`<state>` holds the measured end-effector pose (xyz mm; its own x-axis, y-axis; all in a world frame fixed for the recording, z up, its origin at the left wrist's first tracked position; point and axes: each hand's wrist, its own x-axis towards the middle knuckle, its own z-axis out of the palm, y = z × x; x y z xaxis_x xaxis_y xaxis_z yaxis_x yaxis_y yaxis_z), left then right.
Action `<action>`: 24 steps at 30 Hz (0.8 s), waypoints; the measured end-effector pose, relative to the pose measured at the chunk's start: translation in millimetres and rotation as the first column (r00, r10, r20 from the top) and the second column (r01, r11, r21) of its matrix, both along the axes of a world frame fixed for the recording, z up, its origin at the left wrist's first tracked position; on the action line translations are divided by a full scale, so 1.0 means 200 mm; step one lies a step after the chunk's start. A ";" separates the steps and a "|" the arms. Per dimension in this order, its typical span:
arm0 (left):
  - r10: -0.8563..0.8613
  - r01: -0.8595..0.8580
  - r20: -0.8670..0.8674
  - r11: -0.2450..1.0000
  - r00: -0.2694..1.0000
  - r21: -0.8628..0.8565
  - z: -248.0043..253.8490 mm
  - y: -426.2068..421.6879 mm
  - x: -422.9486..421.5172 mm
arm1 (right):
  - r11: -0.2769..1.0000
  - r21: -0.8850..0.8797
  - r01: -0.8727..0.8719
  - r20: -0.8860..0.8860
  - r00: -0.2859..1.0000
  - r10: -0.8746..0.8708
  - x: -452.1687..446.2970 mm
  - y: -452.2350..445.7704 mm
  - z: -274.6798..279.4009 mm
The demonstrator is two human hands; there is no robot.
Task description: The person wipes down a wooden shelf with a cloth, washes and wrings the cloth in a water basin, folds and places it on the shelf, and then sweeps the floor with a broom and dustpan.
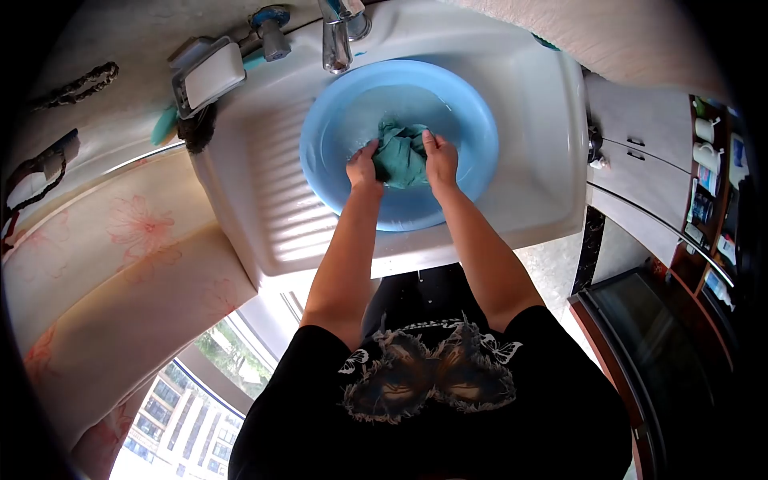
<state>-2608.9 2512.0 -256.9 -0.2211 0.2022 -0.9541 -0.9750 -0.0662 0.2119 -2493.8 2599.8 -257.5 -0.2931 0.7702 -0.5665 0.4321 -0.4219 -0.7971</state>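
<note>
your left hand (364,166) is closed on the left edge of the crumpled dark green cloth (402,162); fingers curled in, grip narrow. your right hand (441,160) pinches the right side of the same cloth, thumb on top near its upper right corner. so both hands are holding it, cloth bunched between them. the cloth is inside the round light blue plastic basin (486,160), around the middle, at the water (352,116); how much of it is under, can't tell. small bubbles or splashes show by your left fingers. your forearms cross over the near rim of the basin.

basin sits in the white glossy sink (544,160), right of its ribbed washboard slope (280,204). curved chrome faucet (337,52) is just beyond the basin's far rim, spout pointing toward you. left of the faucet: grey-and-blue knob (274,42) on the wall side, then white rectangular soap bar (214,75) in a grey dish (180,94), well apart from your hands. cream curtain with pink flower print (140,224) hangs left of the sink. grey cabinet with dark handles (644,132) to the right.
</note>
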 end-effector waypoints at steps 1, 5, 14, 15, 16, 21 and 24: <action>-0.061 -0.007 -0.364 0.983 0.929 -0.184 0.03 -0.02 -0.03 | 0.988 0.157 -0.010 0.192 0.981 -0.021 0.01 0.07 0.03; -0.191 -0.204 -0.891 0.934 0.411 -0.295 0.20 -0.13 -0.09 | 0.887 0.452 -0.093 0.390 0.915 -0.102 0.06 0.26 0.11; -0.813 0.230 -0.298 0.208 -0.500 -0.951 0.04 -0.12 0.03 | 0.689 0.255 -0.678 0.625 0.660 0.418 0.07 0.08 0.10; -0.779 0.269 -0.162 -0.009 -0.606 -0.963 0.01 -0.11 0.05 | 0.689 0.249 -0.680 0.627 0.656 0.421 0.08 0.04 0.07; -0.779 0.273 -0.162 -0.012 -0.605 -0.962 0.00 -0.11 0.06 | 0.614 0.211 -0.760 0.699 0.557 0.449 0.10 0.00 0.02; -0.512 0.135 0.085 -0.377 -0.855 -0.916 0.02 -0.10 0.00 | 0.669 0.166 -0.725 0.544 0.633 0.551 0.17 0.08 -0.01; -0.872 0.318 -0.062 -0.111 -0.486 -0.942 -0.01 -0.01 0.12 | 0.982 -0.186 -0.018 0.160 0.986 0.048 0.13 0.04 -0.06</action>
